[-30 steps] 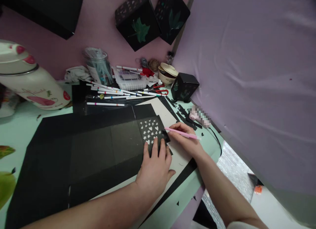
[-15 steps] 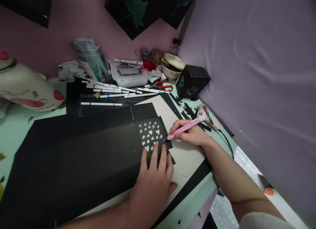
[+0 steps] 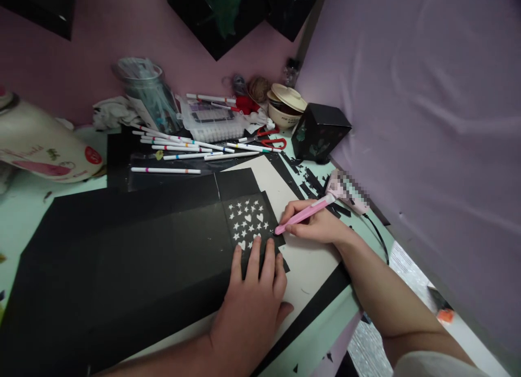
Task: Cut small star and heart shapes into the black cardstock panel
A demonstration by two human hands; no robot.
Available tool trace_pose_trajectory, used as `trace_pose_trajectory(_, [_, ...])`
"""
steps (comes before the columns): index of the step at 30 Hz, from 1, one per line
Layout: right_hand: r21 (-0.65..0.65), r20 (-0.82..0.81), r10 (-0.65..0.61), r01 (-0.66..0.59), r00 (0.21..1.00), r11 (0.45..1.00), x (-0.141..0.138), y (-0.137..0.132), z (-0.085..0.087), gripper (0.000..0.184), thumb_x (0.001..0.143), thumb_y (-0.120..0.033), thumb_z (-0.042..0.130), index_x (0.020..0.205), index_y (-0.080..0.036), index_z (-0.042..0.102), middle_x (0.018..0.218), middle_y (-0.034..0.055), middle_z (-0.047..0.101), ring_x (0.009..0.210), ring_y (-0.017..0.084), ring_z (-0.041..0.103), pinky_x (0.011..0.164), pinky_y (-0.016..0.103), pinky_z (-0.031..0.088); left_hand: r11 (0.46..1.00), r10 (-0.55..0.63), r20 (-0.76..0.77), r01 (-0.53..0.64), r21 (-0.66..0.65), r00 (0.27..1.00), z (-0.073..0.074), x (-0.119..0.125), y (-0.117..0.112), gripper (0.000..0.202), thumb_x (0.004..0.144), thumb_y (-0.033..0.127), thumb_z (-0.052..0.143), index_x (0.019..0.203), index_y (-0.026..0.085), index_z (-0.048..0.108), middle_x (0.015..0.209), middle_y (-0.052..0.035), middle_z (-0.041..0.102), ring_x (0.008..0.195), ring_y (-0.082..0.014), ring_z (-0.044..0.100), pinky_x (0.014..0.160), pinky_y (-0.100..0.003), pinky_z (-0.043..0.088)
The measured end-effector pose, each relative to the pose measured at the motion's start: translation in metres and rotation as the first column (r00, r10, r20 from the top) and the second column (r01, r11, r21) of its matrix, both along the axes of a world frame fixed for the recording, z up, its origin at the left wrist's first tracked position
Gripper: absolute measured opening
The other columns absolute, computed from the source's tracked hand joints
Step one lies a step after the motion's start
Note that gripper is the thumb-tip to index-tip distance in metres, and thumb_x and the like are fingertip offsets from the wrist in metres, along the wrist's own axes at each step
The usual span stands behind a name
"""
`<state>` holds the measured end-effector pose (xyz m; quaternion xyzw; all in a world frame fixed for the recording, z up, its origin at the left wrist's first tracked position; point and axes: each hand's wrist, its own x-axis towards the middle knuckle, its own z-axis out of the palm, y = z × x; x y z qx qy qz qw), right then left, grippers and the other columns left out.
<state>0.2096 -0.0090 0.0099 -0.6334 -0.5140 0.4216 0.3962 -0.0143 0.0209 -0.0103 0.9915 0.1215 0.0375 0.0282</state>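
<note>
My right hand (image 3: 311,222) grips a pink craft knife (image 3: 303,213). Its tip rests at the right edge of the pattern, where a small dark scrap shows. My left hand (image 3: 256,290) lies flat with fingers spread, pressing on the lower part of the pattern. Under those fingertips is a black sheet (image 3: 134,257) with cut-out white stars and hearts (image 3: 248,218) near its right end. Some of the lower shapes are partly hidden by my fingers. Beneath the black sheet lies a white board (image 3: 307,263), which shows on the right.
White-barrelled pens (image 3: 175,148), a clear plastic case (image 3: 211,125) and red-handled scissors (image 3: 264,139) lie behind. A black box (image 3: 321,132) stands at back right, near black paper scraps (image 3: 307,179) and a pink corded device (image 3: 348,192). A large bottle (image 3: 49,144) stands left.
The view has shifted slightly. The knife tip has moved a very little at the pattern's right edge. My left hand stays in place on the sheet.
</note>
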Motion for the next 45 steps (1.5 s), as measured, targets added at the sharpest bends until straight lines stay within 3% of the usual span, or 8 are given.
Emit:
trace_pose_trajectory(17, [0.033,0.03,-0.021,0.02,0.999,0.999,-0.002,0.0,-0.001,0.014,0.068,-0.006,0.061,0.076,-0.016,0.067,0.079,0.002,0.075,0.067,0.013,0.066,0.056,0.02,0.048,1.0,0.004,-0.004,-0.004,0.026,1.0,-0.001,0.0,-0.001,0.066,0.086,0.064,0.048,0.132,0.018,0.056,0.146,-0.017,0.043,0.137,-0.0399,0.032,0.108,-0.063,0.023])
trace_pose_trajectory(35, [0.156,0.059,-0.081,0.071,0.995,0.985,-0.008,-0.009,-0.009,0.017,0.07,-0.006,0.059,0.079,-0.017,0.068,0.083,0.0025,0.075,0.074,0.015,0.068,0.065,0.023,0.051,1.0,0.006,-0.076,-0.006,-0.004,0.997,0.005,0.004,0.001,0.066,0.088,0.062,0.047,0.135,0.016,0.054,0.146,-0.0186,0.041,0.137,-0.0398,0.034,0.106,-0.063,0.031])
trace_pose_trajectory(45, [0.146,0.073,-0.101,0.09,0.992,0.985,-0.01,-0.01,-0.009,0.018,0.071,-0.006,0.057,0.079,-0.018,0.068,0.085,0.0027,0.074,0.077,0.015,0.067,0.067,0.024,0.051,0.999,0.0,-0.085,-0.003,-0.033,0.996,0.008,0.003,0.002,0.066,0.089,0.06,0.048,0.136,0.015,0.052,0.147,-0.0191,0.039,0.138,-0.0406,0.032,0.107,-0.064,0.03])
